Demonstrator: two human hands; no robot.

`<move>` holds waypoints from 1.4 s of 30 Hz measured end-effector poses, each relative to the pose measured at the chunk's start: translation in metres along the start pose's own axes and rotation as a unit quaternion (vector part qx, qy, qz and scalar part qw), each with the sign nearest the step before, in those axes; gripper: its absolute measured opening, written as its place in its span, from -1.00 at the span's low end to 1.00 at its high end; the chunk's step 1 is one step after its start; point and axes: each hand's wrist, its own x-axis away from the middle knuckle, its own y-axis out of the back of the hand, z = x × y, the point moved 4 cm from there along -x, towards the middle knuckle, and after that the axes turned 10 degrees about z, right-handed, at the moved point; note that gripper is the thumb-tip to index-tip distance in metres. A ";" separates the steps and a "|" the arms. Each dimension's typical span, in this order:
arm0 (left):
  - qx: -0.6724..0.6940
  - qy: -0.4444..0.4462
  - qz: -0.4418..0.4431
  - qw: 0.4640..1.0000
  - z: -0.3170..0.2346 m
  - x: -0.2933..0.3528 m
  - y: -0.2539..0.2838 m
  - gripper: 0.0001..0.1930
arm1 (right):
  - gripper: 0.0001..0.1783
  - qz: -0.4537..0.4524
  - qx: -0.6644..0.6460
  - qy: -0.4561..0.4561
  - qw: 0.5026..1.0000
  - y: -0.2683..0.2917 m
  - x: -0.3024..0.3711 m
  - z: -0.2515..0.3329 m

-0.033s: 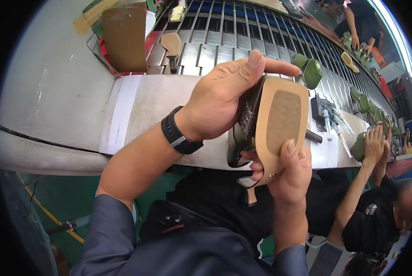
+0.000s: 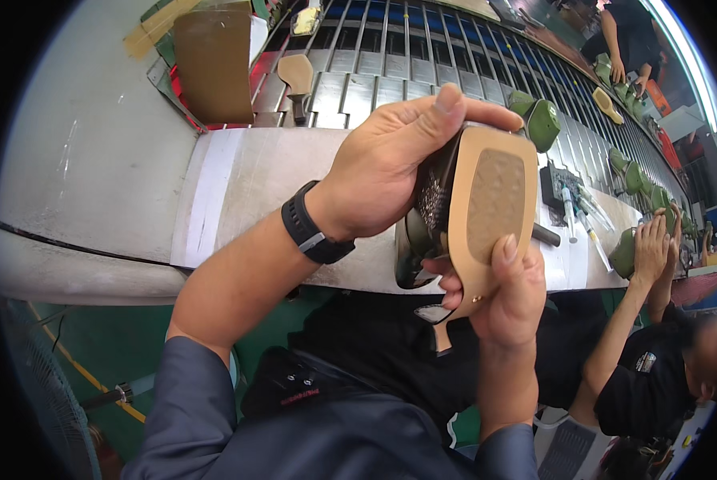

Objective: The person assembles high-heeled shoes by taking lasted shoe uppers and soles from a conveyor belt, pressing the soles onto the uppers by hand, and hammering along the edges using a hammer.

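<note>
Between my hands is a shoe with a tan outsole point(image 2: 501, 188), held sole toward me, its toe end up and its small heel point(image 2: 442, 338) down. A dark, glossy, textured upper point(image 2: 434, 196) shows along its left side. My left hand point(image 2: 386, 164) wraps the toe end from the left, thumb raised and fingers reaching over the far edge; its palm side is partly hidden. Lower down, my right hand point(image 2: 509, 292) grips the narrow waist, thumb pressed on the sole and fingertips curled behind. Another dark glossy piece point(image 2: 413, 256) shows beneath the shoe, partly hidden.
A slatted metal conveyor point(image 2: 406, 60) runs beyond the pale bench edge point(image 2: 254, 184). On it lie a tan sole with heel point(image 2: 297, 78) and green shoe forms point(image 2: 542, 124). At right are a dark tool holder with pens point(image 2: 568, 196) and a co-worker's hands point(image 2: 653, 248).
The shoe has tipped slightly, its toe end shifting a little and more of its sole facing me. Both hands keep their hold.
</note>
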 end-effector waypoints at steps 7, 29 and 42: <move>-0.211 -0.106 0.023 0.971 0.003 -0.015 0.010 -0.40 | -0.49 0.011 0.021 0.027 0.999 0.021 -0.015 0.012; -0.123 -0.075 0.052 0.988 0.009 -0.007 0.005 -0.48 | -0.55 -0.035 0.097 0.069 0.992 0.019 -0.008 0.013; -0.176 -0.035 -0.006 0.984 -0.013 0.018 -0.007 -0.51 | -0.54 -0.003 0.139 0.063 0.988 -0.005 0.005 0.012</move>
